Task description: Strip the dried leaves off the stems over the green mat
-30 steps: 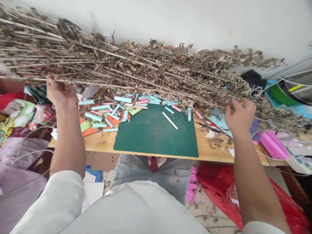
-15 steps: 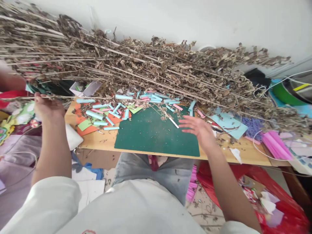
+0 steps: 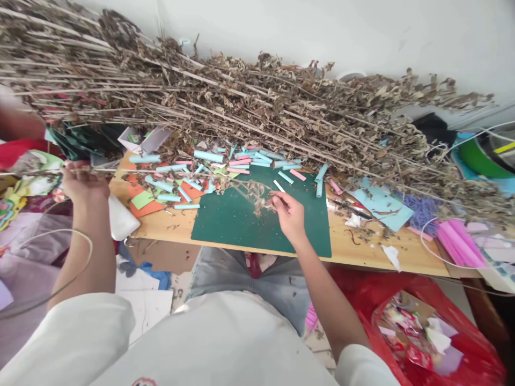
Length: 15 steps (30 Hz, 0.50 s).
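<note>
My left hand [image 3: 85, 185] is closed round the bare end of a dried plant stalk [image 3: 116, 171], which runs across the table to the right. Over the green cutting mat [image 3: 225, 225], my right hand [image 3: 290, 219] pinches at the blurred, leafy tip of that same stalk. Its fingertips are partly smeared by motion. Small rolled tubes of blue paper [image 3: 208, 156] and pink paper [image 3: 298, 175] lie along the mat's back edge. A thin white stick [image 3: 279, 186] rests on the mat just beyond my right hand.
A large heap of dried stalks [image 3: 257, 102] spans the table's back. Orange paper [image 3: 140, 210] lies left, light blue paper [image 3: 384, 206] and a pink crepe roll [image 3: 458, 241] right. A red plastic bag [image 3: 478, 343] of scraps stands below. A blurred skin-toned shape [image 3: 20, 122] shows at the left edge.
My right hand has moved left and closed from spread fingers to a pinch at the stalk's leafy tip. My left hand still holds the stalk, slightly lower in view.
</note>
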Each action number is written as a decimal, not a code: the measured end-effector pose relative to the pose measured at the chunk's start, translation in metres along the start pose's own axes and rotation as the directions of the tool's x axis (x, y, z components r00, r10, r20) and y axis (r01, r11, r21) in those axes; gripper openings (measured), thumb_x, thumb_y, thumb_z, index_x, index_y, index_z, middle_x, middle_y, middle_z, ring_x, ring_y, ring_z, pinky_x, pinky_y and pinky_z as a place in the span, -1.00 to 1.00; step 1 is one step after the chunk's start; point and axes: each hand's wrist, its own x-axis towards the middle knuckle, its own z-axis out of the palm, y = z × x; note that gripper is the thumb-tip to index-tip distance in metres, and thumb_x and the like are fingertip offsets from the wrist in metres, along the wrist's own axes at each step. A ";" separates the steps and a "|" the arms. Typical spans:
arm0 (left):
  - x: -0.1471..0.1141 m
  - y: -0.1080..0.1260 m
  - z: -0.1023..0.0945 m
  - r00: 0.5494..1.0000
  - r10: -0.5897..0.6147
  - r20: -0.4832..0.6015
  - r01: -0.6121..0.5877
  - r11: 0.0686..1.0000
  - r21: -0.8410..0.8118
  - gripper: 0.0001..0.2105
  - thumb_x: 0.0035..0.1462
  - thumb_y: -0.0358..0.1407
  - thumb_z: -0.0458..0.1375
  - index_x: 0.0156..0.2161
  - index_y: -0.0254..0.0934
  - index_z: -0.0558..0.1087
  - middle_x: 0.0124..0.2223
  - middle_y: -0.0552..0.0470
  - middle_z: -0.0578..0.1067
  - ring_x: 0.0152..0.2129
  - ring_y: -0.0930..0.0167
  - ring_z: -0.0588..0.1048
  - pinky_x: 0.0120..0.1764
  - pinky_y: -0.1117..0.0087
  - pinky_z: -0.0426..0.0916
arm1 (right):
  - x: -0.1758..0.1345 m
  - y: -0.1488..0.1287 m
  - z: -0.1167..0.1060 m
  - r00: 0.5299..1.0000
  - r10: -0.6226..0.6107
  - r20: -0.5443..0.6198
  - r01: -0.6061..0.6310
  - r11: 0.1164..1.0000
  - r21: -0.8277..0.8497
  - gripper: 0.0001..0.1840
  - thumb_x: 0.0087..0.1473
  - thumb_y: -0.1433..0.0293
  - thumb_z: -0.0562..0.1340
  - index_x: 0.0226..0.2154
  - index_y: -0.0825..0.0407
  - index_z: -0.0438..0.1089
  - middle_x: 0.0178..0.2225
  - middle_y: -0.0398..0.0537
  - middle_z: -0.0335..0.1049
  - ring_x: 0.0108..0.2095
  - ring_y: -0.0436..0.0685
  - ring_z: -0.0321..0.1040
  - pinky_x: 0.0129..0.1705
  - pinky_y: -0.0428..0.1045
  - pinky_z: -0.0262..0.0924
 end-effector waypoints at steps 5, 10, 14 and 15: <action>-0.054 0.001 0.033 0.989 -0.101 0.112 0.127 0.958 -0.257 -0.65 0.33 -0.03 -0.18 -0.32 -0.25 0.18 -0.21 0.08 0.47 -0.38 0.53 0.47 -0.23 0.43 0.38 | -0.013 0.005 0.027 0.993 0.099 0.059 -0.103 0.991 0.080 -0.61 0.12 0.04 0.14 -0.22 -0.03 0.46 -0.42 -0.06 0.45 -0.50 0.10 0.38 -0.44 0.00 0.29; -0.088 -0.014 0.056 0.978 -0.175 0.113 0.200 0.943 -0.267 -0.93 0.31 -0.35 -0.03 -0.22 -0.31 0.26 -0.32 0.10 0.46 -0.40 0.57 0.47 -0.15 0.45 0.36 | -0.021 -0.002 0.035 0.988 0.076 0.133 -0.094 0.987 0.134 -0.63 0.13 0.07 0.14 -0.20 -0.03 0.45 -0.49 -0.11 0.39 -0.54 0.06 0.31 -0.47 -0.03 0.23; -0.092 -0.027 0.057 0.991 -0.113 0.076 0.128 0.963 -0.236 -0.86 0.33 -0.47 -0.11 -0.22 -0.28 0.26 -0.44 0.16 0.38 -0.53 0.61 0.39 -0.25 0.51 0.35 | -0.020 0.002 0.022 0.987 0.080 0.142 -0.097 0.989 0.115 -0.67 0.12 0.08 0.16 -0.26 -0.03 0.43 -0.44 -0.10 0.42 -0.52 0.04 0.31 -0.48 -0.04 0.22; -0.092 -0.029 0.055 0.993 -0.105 0.057 0.115 0.969 -0.219 -0.85 0.33 -0.46 -0.12 -0.23 -0.26 0.26 -0.44 0.15 0.38 -0.54 0.60 0.39 -0.28 0.52 0.34 | -0.018 0.004 0.019 0.986 0.086 0.146 -0.101 0.989 0.103 -0.67 0.11 0.08 0.16 -0.28 -0.03 0.43 -0.44 -0.10 0.42 -0.52 0.04 0.31 -0.48 -0.05 0.21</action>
